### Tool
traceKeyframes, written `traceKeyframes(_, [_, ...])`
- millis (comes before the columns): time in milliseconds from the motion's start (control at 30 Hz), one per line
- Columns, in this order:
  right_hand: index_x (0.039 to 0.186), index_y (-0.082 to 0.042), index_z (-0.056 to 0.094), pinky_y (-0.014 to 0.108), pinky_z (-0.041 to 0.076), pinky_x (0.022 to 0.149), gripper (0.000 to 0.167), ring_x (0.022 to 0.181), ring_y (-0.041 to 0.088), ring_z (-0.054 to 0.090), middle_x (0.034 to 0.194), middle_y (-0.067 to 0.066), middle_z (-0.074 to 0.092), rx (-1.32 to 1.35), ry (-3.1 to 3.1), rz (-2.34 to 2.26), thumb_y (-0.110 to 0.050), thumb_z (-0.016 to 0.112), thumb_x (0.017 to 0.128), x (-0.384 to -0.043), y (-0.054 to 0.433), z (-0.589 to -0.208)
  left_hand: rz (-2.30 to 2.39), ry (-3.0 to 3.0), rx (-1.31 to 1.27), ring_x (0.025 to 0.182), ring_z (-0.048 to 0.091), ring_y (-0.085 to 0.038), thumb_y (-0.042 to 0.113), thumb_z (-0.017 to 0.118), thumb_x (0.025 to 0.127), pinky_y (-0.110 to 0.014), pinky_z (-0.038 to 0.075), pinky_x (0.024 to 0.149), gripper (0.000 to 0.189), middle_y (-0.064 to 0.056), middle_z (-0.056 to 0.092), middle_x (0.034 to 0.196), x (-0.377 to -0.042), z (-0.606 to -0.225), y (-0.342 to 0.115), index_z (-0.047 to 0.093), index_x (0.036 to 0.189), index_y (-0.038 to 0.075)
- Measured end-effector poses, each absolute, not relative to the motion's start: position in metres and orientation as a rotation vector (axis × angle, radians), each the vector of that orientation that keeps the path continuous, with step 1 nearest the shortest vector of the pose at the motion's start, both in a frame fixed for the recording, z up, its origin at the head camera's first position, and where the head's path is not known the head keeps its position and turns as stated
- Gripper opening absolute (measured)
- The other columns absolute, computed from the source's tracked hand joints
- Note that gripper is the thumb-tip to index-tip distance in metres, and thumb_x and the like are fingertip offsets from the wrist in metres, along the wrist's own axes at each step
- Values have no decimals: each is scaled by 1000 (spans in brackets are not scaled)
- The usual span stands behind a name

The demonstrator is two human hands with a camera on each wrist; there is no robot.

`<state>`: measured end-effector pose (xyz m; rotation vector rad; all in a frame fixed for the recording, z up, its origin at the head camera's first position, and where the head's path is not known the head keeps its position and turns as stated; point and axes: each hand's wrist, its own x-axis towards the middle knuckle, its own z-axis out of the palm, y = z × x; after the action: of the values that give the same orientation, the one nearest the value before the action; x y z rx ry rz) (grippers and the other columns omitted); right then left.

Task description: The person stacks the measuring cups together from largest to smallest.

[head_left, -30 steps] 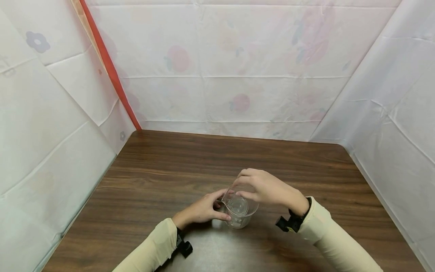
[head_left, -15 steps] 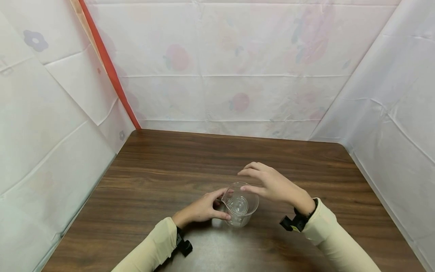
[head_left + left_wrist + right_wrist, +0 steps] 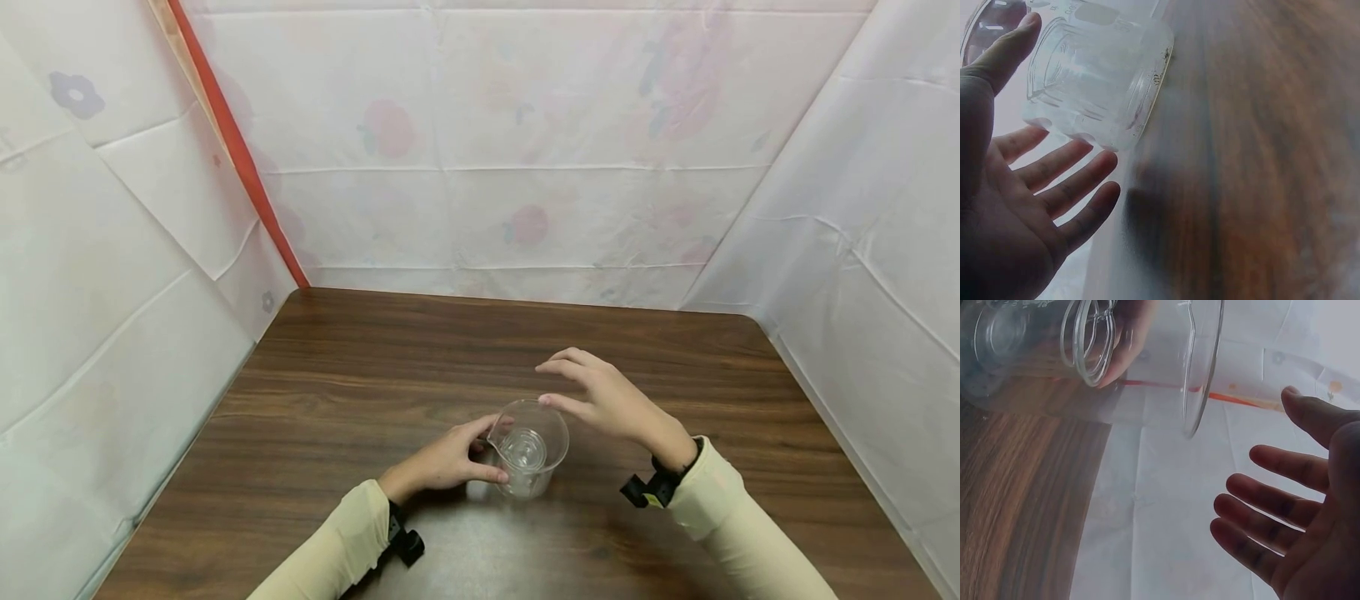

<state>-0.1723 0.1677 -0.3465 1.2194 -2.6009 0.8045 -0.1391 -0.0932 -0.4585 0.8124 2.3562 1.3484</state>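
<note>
A clear glass beaker (image 3: 551,467) with a pouring lip stands upright on the table. Inside it sits a smaller clear glass vessel (image 3: 1094,344), nested near the bottom. My left hand (image 3: 450,457) holds the beaker from its left side, thumb at the near wall and fingers at the far wall. In the left wrist view its fingertips (image 3: 1107,159) meet the lower glass. My right hand (image 3: 611,400) hovers just right of and above the beaker's rim, fingers spread and holding nothing. The right wrist view shows a gap between that hand and the rim.
The dark wood-grain table (image 3: 360,358) spreads around the beaker. White patterned sheets (image 3: 465,150) hang behind it and at both sides. A red strip (image 3: 240,158) runs down the back left corner. Each wrist wears a black camera.
My right hand has let go inside the beaker and drawn up, away and to the right, its fingers spreading. The left hand and the beaker stay nearly in place.
</note>
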Motion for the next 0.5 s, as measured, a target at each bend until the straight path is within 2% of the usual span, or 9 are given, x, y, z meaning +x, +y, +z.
traceKeyframes(500, [120, -11, 66, 49, 47, 96, 37, 115, 28, 56, 121, 8, 61, 961, -2592, 732, -28, 73, 87, -182, 179, -351, 1321, 2387, 833, 126, 54, -18, 41, 76, 83, -39, 49, 102, 77, 0, 54, 144, -140, -458, -93, 40, 148, 19])
